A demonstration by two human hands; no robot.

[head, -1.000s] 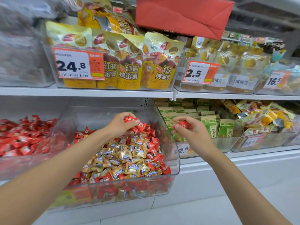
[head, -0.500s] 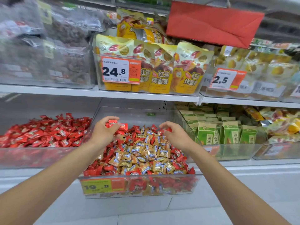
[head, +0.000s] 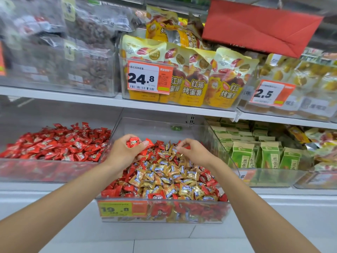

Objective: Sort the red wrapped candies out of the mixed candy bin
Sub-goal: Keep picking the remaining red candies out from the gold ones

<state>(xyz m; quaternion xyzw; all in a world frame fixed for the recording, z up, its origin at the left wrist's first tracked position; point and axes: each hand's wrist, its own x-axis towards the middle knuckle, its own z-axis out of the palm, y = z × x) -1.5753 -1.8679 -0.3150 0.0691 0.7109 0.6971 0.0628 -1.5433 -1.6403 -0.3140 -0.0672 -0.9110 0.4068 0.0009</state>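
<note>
Sorting red candies: both hands over the mixed bin

Reaching into the clear mixed bin [head: 217, 143] with both hands, we note red and gold wrapped candies [head: 169, 179] heaped together inside. Our left hand [head: 125, 152] is closed around a clutch of red wrapped candies [head: 134, 142], held above the bin's far left part. Our right hand [head: 193, 152] hovers over the far middle, fingertips pinched together; red shows beside them, but we cannot tell whether they grip a candy. A separate bin of red candies [head: 54, 143] sits just left.

Red candies [head: 207, 178] among gold, clear bin [head: 160, 127]
</note>
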